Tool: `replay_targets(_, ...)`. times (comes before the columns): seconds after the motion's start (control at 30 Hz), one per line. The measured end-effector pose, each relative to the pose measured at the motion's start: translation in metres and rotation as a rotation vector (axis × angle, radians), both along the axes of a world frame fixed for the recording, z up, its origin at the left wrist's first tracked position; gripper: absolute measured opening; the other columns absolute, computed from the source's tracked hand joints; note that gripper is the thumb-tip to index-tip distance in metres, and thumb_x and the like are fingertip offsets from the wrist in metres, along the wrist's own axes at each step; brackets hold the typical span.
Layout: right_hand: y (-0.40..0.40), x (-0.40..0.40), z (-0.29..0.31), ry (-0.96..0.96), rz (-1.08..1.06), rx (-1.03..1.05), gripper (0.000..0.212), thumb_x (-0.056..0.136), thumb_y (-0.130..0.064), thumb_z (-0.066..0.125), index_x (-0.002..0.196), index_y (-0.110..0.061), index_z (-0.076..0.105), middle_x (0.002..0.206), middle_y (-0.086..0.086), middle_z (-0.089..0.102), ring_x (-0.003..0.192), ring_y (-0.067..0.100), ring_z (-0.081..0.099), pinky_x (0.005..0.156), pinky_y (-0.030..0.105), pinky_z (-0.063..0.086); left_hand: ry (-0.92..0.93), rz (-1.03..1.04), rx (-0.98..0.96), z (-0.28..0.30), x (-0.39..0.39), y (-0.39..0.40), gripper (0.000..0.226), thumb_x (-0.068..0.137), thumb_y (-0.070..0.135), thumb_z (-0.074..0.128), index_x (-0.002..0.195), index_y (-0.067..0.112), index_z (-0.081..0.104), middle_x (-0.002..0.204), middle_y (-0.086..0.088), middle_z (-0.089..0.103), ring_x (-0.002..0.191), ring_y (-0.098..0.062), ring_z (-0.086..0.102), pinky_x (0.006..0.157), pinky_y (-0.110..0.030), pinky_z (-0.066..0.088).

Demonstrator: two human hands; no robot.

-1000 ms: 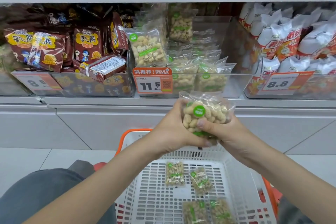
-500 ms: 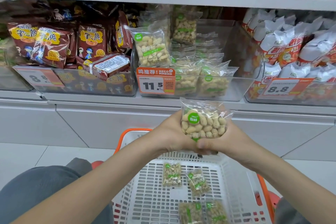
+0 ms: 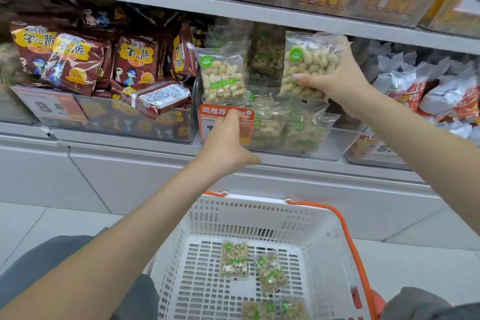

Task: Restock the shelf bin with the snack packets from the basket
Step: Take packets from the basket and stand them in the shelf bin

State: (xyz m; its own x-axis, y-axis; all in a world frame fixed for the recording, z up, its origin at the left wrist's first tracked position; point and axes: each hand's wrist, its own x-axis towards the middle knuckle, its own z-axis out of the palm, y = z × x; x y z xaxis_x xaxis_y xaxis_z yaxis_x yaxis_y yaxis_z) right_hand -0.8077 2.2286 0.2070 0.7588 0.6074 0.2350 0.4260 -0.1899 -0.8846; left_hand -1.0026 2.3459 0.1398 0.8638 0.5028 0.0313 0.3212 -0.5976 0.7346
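My right hand (image 3: 335, 78) grips a clear peanut packet (image 3: 307, 60) with a green round label, holding it upright above the clear shelf bin (image 3: 335, 143). That bin holds several like packets; one stands upright at its front left (image 3: 223, 75). My left hand (image 3: 228, 143) rests on the bin's front edge, fingers over the orange price tag (image 3: 223, 114); it holds no packet. Below, the white basket (image 3: 259, 218) with orange handles holds several small peanut packets (image 3: 234, 260) on its floor.
Dark red snack bags (image 3: 78, 60) fill the bin to the left. White and red bags (image 3: 441, 96) fill the bin to the right. An upper shelf edge (image 3: 259, 13) runs close above the held packet. My knees flank the basket on a pale tiled floor.
Both hands held the packet over the basket before. Now my right hand alone has raised it up to the bin, and my left hand has let go and moved to the bin's front.
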Motion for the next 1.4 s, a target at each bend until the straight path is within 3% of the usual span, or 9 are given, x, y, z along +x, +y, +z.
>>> replay_targets(0.2, 0.060, 0.029, -0.012, 0.001, -0.089, -0.027, 0.090, 0.056, -0.028, 0.092, 0.130, -0.010, 0.044, 0.113, -0.003, 0.064, 0.099, 0.004, 0.063, 0.091, 0.019, 0.051, 0.070, -0.027, -0.044, 0.000, 0.008, 0.005, 0.075, 0.064, 0.031, 0.086, 0.121, 0.018, 0.038, 0.121, -0.007, 0.043, 0.106, -0.024, 0.048, 0.089, -0.034, 0.044)
replay_targets(0.4, 0.097, 0.048, -0.009, 0.091, 0.069, -0.210, 0.099, 0.045, -0.045, 0.091, 0.129, -0.012, 0.051, 0.117, -0.007, 0.063, 0.114, 0.013, 0.059, 0.099, 0.028, 0.047, 0.096, -0.069, -0.050, 0.000, 0.006, 0.015, 0.070, 0.063, 0.035, 0.086, 0.114, 0.020, 0.040, 0.122, -0.004, 0.043, 0.109, -0.021, 0.048, 0.095, -0.036, 0.043)
replay_targets(0.5, 0.104, 0.057, -0.019, 0.105, 0.098, -0.303, 0.125, 0.021, -0.062, 0.088, 0.132, -0.017, 0.052, 0.124, -0.003, 0.063, 0.116, 0.014, 0.057, 0.105, 0.036, 0.043, 0.112, -0.072, -0.063, 0.002, 0.008, 0.016, 0.069, 0.064, 0.035, 0.085, 0.113, 0.020, 0.039, 0.117, -0.003, 0.040, 0.105, -0.021, 0.049, 0.093, -0.034, 0.044)
replay_targets(0.63, 0.096, 0.066, -0.026, 0.061, 0.053, -0.243, 0.136, 0.024, -0.064, 0.089, 0.142, -0.021, 0.037, 0.132, -0.003, 0.058, 0.120, 0.015, 0.055, 0.104, 0.035, 0.044, 0.143, -0.062, -0.039, 0.004, 0.008, 0.014, 0.068, 0.066, 0.037, 0.084, 0.112, 0.021, 0.037, 0.115, -0.003, 0.038, 0.101, -0.023, 0.048, 0.089, -0.037, 0.045)
replay_targets(0.73, 0.090, 0.054, -0.021, 0.027, 0.003, -0.204, 0.119, 0.048, -0.053, 0.089, 0.145, -0.020, 0.029, 0.138, -0.001, 0.053, 0.119, 0.016, 0.054, 0.088, 0.025, 0.051, 0.142, -0.063, -0.036, 0.003, 0.008, 0.014, 0.068, 0.066, 0.037, 0.084, 0.111, 0.021, 0.035, 0.114, -0.004, 0.037, 0.102, -0.024, 0.047, 0.090, -0.038, 0.045)
replay_targets(0.9, 0.088, 0.050, -0.032, -0.018, -0.081, -0.232, 0.105, 0.059, -0.052, 0.084, 0.143, -0.016, 0.033, 0.140, 0.004, 0.051, 0.127, 0.023, 0.049, 0.107, 0.039, 0.041, 0.144, -0.049, -0.020, 0.001, 0.008, 0.012, 0.069, 0.067, 0.036, 0.084, 0.112, 0.021, 0.035, 0.116, -0.005, 0.037, 0.105, -0.026, 0.046, 0.091, -0.041, 0.045)
replay_targets(1.1, 0.090, 0.038, -0.038, -0.027, -0.166, -0.236, 0.080, 0.079, -0.037, 0.075, 0.141, -0.011, 0.031, 0.140, 0.006, 0.048, 0.126, 0.022, 0.048, 0.095, 0.027, 0.041, 0.138, -0.053, 0.031, -0.007, 0.006, 0.015, 0.069, 0.067, 0.033, 0.083, 0.115, 0.020, 0.036, 0.123, -0.007, 0.038, 0.113, -0.027, 0.042, 0.095, -0.040, 0.043)
replay_targets(1.27, 0.052, 0.015, -0.044, -0.100, -0.283, -0.064, 0.069, 0.076, -0.039, 0.077, 0.131, -0.013, 0.044, 0.122, 0.004, 0.058, 0.113, 0.016, 0.056, 0.099, 0.031, 0.046, 0.151, -0.071, 0.097, -0.016, 0.001, 0.019, 0.064, 0.070, 0.030, 0.081, 0.115, 0.018, 0.038, 0.121, -0.008, 0.041, 0.111, -0.027, 0.043, 0.095, -0.040, 0.042)
replay_targets(1.4, -0.013, -0.042, -0.075, -0.400, -0.291, 0.147, 0.036, 0.082, -0.021, 0.070, 0.113, -0.014, 0.051, 0.103, -0.002, 0.052, 0.099, 0.015, 0.053, 0.092, 0.030, 0.046, 0.245, -0.164, 0.170, -0.037, -0.002, 0.009, 0.054, 0.076, 0.027, 0.075, 0.117, 0.016, 0.042, 0.122, -0.007, 0.045, 0.109, -0.026, 0.049, 0.087, -0.044, 0.049)
